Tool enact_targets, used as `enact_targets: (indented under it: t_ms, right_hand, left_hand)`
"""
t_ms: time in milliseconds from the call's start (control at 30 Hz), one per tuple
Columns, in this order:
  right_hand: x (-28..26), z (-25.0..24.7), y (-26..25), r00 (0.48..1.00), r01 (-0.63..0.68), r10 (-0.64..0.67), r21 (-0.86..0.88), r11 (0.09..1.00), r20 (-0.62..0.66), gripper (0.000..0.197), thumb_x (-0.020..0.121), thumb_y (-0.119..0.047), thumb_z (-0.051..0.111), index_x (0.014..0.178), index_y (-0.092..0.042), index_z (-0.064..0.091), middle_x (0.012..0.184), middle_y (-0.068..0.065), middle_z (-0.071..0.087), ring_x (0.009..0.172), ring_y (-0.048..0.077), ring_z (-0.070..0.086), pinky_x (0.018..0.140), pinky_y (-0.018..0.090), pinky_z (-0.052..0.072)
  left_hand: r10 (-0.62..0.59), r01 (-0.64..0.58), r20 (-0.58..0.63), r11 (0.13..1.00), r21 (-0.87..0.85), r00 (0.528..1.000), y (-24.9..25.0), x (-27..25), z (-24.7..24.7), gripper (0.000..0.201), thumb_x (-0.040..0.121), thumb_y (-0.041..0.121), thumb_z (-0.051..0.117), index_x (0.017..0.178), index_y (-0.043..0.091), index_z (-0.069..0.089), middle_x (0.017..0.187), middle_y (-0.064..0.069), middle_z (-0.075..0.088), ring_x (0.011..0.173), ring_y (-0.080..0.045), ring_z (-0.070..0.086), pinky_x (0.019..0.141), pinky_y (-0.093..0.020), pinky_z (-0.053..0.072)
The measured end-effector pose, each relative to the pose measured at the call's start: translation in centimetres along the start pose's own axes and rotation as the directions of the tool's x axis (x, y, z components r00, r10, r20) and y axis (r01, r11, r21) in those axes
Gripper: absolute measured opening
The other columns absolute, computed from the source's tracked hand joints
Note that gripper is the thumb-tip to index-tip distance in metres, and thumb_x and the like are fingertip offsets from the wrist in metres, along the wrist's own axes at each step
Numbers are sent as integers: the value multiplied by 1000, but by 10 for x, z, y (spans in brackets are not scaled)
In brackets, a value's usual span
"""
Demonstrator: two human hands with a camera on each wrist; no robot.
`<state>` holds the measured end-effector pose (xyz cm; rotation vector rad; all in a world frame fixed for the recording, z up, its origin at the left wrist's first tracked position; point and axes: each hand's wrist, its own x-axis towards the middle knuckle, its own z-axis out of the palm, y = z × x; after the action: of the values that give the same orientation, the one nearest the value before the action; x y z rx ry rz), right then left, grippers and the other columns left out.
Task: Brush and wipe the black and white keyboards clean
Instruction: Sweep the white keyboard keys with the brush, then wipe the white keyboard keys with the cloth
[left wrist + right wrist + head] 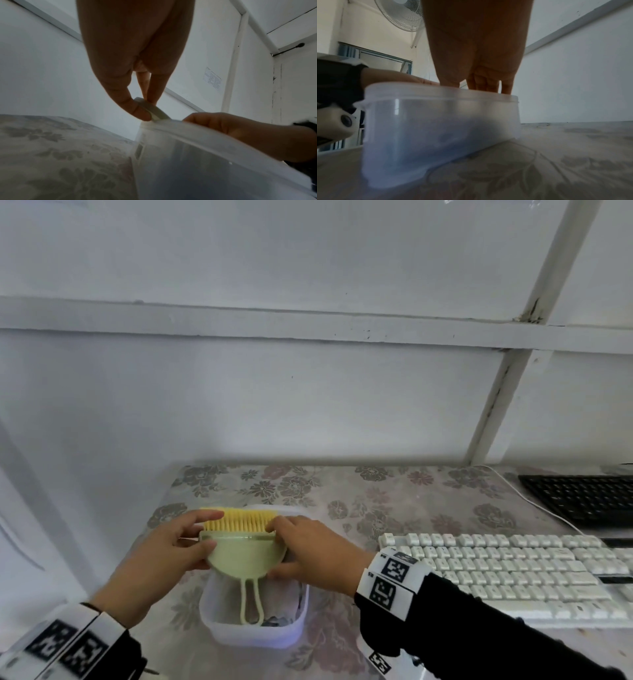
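Brush [239,546], pale green body, yellow bristles, looped handle, gripped by both hands [164,556] [315,553] above a translucent tub [219,621].

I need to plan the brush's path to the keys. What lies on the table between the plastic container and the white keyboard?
Only bare floral tablecloth separates the plastic container from the white keyboard; the head view shows it.

Head view looks down from above; both wrist views sit low, sharing the plastic box [436,128].
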<state>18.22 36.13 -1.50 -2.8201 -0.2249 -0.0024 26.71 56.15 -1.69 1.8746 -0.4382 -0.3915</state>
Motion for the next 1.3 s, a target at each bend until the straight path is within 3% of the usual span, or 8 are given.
enact_targets:
  t_ms: [233, 500, 833, 933, 1000, 1100, 1200, 1300]
  right_hand:
    - [16, -5, 0, 947, -242, 255, -88, 966, 195, 74, 82, -46, 63, 139, -10, 31, 138, 9, 40, 130, 29, 36, 111, 61, 12]
    - [29, -6, -5, 899, -287, 321, -152, 946, 298, 60, 82, -44, 66, 123, -7, 42, 124, 12, 50, 121, 33, 43, 102, 72, 14]
    - [31, -23, 3, 950, -286, 305, 206, 936, -67, 26, 84, -6, 54, 109, -5, 57, 115, 16, 56, 103, 32, 56, 88, 40, 47]
    - [25, -38, 10, 920, -257, 323, 281, 925, -222, 34, 81, -2, 58, 115, -6, 61, 114, 14, 60, 104, 26, 56, 72, 23, 38]
    - [20, -48, 15, 903, -240, 330, 314, 918, -275, 35, 84, -3, 58, 119, -6, 62, 118, 12, 63, 110, 24, 55, 76, 20, 37]
    - [7, -64, 24, 889, -240, 364, 395, 887, -277, 32, 92, -5, 51, 123, -4, 60, 125, 12, 61, 117, 24, 53, 86, 17, 34]
    - [-14, -79, 43, 865, -336, 452, 418, 844, -216, 33, 98, -6, 40, 126, -2, 57, 132, 14, 55, 121, 27, 49, 97, 27, 36]
    - [-42, -89, 71, 835, -436, 530, 411, 801, -148, 38, 97, 0, 36, 129, -4, 56, 138, 11, 50, 126, 24, 45, 97, 21, 33]
  left_hand:
    - [27, -29, -48, 999, -40, 998, 1, 4, -7, 32, 88, -5, 56, 107, 19, 65, 108, -14, 65, 92, -35, 65, 67, -25, 59]
    - [-51, 50, 23, 998, 50, 998, 2, -1, -7, 46, 68, 10, 79, 107, 30, 66, 90, -6, 74, 80, -21, 71, 82, -41, 56]
    - [-78, 80, -30, 992, 98, 997, 4, -6, -10, 51, 73, -5, 73, 114, 24, 62, 85, -12, 72, 82, -29, 68, 87, -47, 52]
    - [-65, 67, -24, 992, 107, 998, 6, -6, -8, 51, 75, -5, 71, 114, 25, 62, 91, -15, 70, 87, -29, 66, 86, -45, 53]
    - [-47, 48, -9, 990, 130, 999, 8, -4, -4, 50, 76, -5, 69, 113, 27, 61, 99, -10, 66, 88, -24, 64, 75, -33, 54]
    - [-29, 23, 29, 980, 198, 999, 10, -2, 0, 50, 78, -3, 68, 115, 29, 61, 110, -3, 59, 92, -18, 61, 66, -18, 45]
    - [-14, -1, 52, 960, 280, 999, 10, 0, 4, 49, 79, -2, 68, 116, 29, 59, 116, -1, 54, 96, -17, 58, 71, -19, 44]
    - [-1, -19, 47, 911, 412, 999, 13, -1, 9, 51, 80, 4, 70, 124, 25, 56, 123, -2, 49, 98, -14, 53, 79, -21, 41]
